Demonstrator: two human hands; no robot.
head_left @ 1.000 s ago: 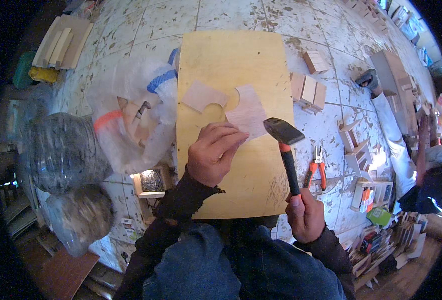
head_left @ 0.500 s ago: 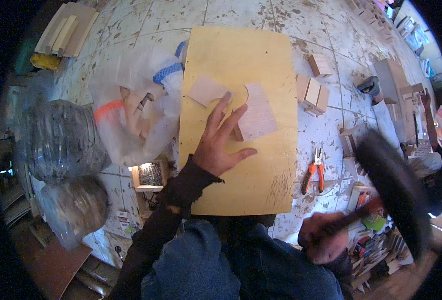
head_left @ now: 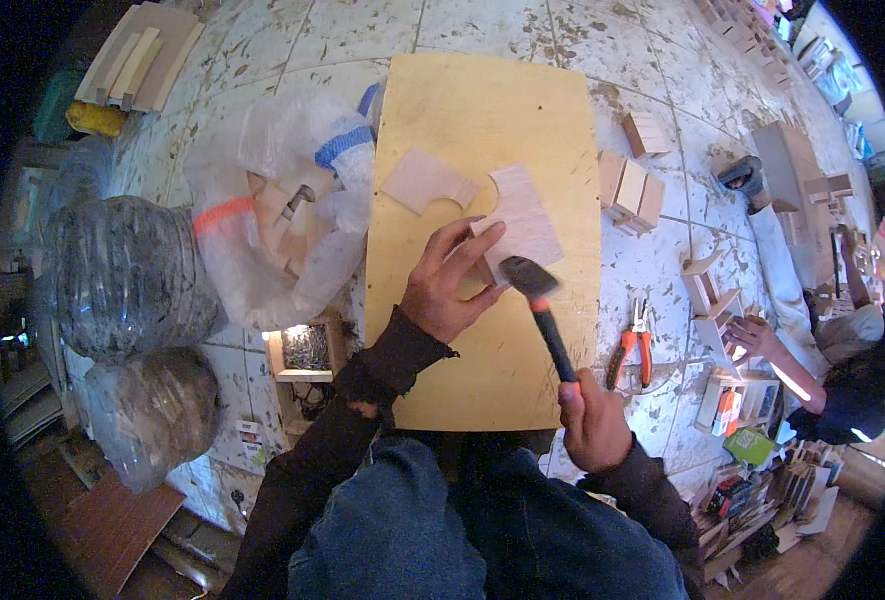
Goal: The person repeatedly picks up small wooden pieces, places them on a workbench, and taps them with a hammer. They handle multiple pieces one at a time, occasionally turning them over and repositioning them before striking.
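In my right hand [head_left: 596,422] is a hammer [head_left: 554,340] with a dark head and a black-and-orange handle. Its head is over the lower edge of a pale wooden piece [head_left: 524,212] with a curved notch. My left hand [head_left: 448,285] grips that piece at its lower left corner, fingers along the edge and thumb near the hammer head. A second notched wooden piece [head_left: 424,182] lies flat to the upper left, apart from the hand. Both pieces rest on a yellow board [head_left: 482,380]. Whether a nail is under the hammer is hidden.
Pliers [head_left: 630,350] with orange handles and wooden blocks [head_left: 630,190] lie right of the board. On the left are an open plastic bag [head_left: 297,285] holding wood parts and a hammer, and a wooden box of nails [head_left: 304,348]. Another person [head_left: 842,370] works at the right.
My right hand has brought the hammer in from the lower right to over the wooden piece. My left hand has drawn back slightly and curled its fingers at the piece's corner.
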